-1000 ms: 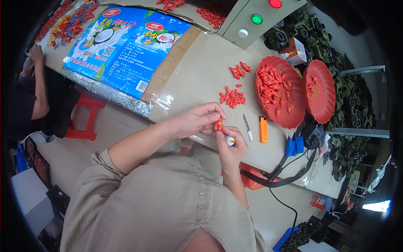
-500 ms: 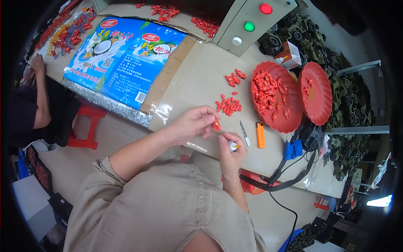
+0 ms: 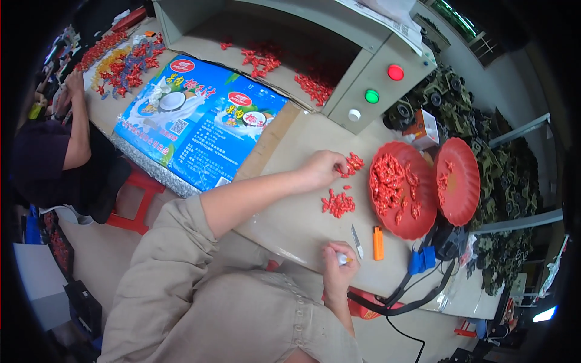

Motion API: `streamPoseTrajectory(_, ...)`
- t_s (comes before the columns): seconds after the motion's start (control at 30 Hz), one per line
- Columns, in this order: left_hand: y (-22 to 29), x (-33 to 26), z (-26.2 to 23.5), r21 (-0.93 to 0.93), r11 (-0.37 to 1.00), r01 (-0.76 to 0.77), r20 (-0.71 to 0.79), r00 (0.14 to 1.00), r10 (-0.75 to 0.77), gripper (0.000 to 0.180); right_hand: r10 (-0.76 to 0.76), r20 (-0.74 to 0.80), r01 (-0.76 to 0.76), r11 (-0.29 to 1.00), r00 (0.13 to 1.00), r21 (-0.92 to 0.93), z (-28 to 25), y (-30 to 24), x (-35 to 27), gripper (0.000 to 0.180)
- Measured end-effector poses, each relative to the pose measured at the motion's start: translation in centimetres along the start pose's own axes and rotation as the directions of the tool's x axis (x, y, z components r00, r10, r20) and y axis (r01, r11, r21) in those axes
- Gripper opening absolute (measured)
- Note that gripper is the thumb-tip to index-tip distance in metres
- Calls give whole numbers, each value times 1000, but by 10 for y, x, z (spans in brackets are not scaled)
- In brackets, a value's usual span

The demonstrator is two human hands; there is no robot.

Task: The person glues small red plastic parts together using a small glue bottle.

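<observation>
My left hand (image 3: 322, 170) is stretched over the table, its fingers pinched on a small red plastic piece at the edge of a little cluster of red pieces (image 3: 354, 161). Just nearer lies a second heap of small red pieces (image 3: 338, 204). My right hand (image 3: 338, 275) rests at the table's front edge, closed around a small white bottle with a yellowish tip (image 3: 343, 259). Beside it lie a small knife (image 3: 357, 243) and an orange lighter (image 3: 378, 244). A red scalloped dish (image 3: 413, 227) holds many red pieces; another red dish (image 3: 467, 175) holds a few.
A blue printed cardboard sheet (image 3: 200, 121) covers the table's left part. Behind stands a grey metal housing (image 3: 354, 97) with coloured buttons and red pieces inside. A black strap (image 3: 402, 307) hangs by the right edge. Another person's arm (image 3: 75, 130) is at far left.
My left hand has moved away from my right hand, up to the far red cluster, carrying the red piece. My right hand keeps the bottle near the front edge. The view has shifted.
</observation>
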State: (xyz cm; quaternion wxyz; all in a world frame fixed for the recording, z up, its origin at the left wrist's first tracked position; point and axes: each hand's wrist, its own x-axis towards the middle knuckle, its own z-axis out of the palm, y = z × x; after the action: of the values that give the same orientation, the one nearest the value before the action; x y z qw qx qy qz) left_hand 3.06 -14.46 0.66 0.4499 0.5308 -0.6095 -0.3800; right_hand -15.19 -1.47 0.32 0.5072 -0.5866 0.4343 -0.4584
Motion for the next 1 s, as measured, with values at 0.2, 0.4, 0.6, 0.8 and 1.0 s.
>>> streamPoseTrajectory(0.2, -1, 10, -25, 173, 969, -176, -15, 983, 181, 11, 175, -46, -172, 983, 984, 67, 1, -9, 8, 9)
streamPoseTrajectory(0.4, -26, 42, -104, 343, 936, -72, -296, 938, 181, 10, 114, 55, -118, 990, 992, 77, 2, -13, 17, 23)
streamPoseTrajectory(0.6, -52, 123, -159, 746, 650, 146, -434, 847, 308, 15, 71, 83, -80, 991, 994, 106, 4, -10, 18, 27)
streamPoseTrajectory(0.8, -72, 172, -157, 824, 496, 276, -450, 849, 276, 28, 114, 41, -120, 979, 993, 166, 1, -9, 20, 28)
streamPoseTrajectory(1.0, -35, 142, -167, 636, 728, 258, -397, 918, 21, 27, 86, 46, -95, 968, 995, 233, 2, -8, 17, 32)
